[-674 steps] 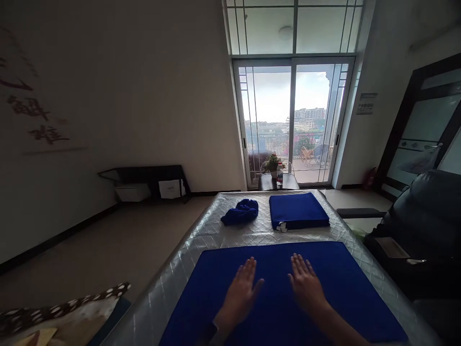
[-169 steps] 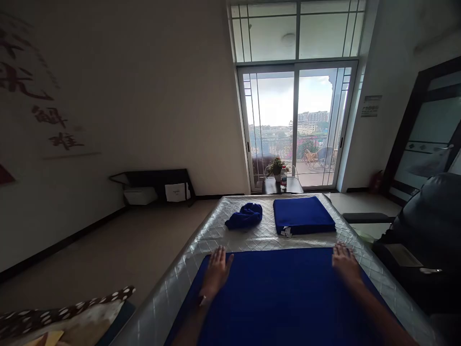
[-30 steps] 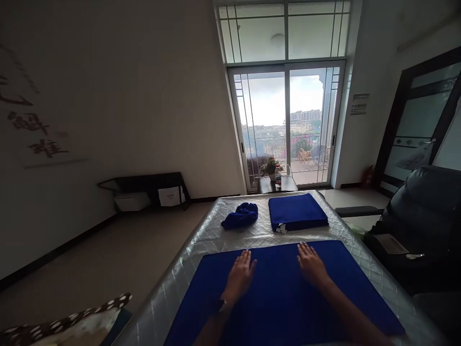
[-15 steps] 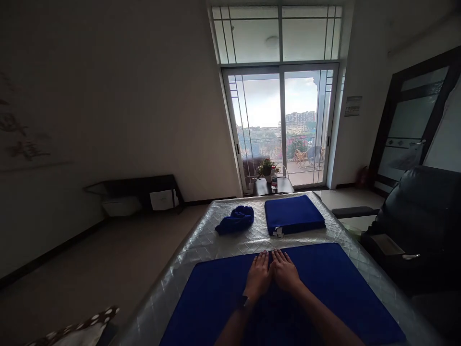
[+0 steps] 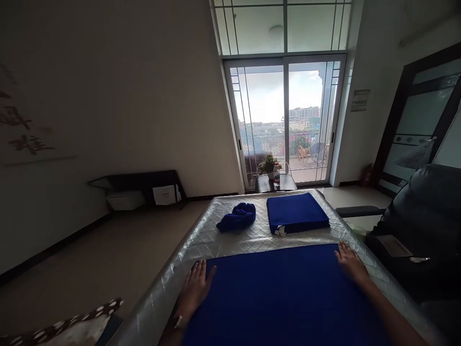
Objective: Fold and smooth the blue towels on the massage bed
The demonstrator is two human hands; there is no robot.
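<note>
A blue cloth point(image 5: 277, 293) lies spread flat over the near part of a table with a silvery quilted cover point(image 5: 201, 242). On the cloth's far left corner rests my left hand point(image 5: 196, 286), open, fingers stretched forward and thumb apart. My right hand point(image 5: 350, 262) lies open at the far right corner, its fingertips by the edge. Beyond the cloth sit a folded stack of blue cloth point(image 5: 297, 211) with white labels at its near edge and, to its left, a crumpled blue cloth point(image 5: 237, 217).
Past the table's far end, a small dark table point(image 5: 264, 183) holds a potted plant point(image 5: 268, 164) and a bottle point(image 5: 276, 175). A black armchair point(image 5: 428, 211) stands close on the right. A polka-dotted item point(image 5: 82, 319) is at lower left.
My hands have moved apart from the middle of the cloth's far edge, the left to the left corner and the right to the right corner. The view has shifted slightly.
</note>
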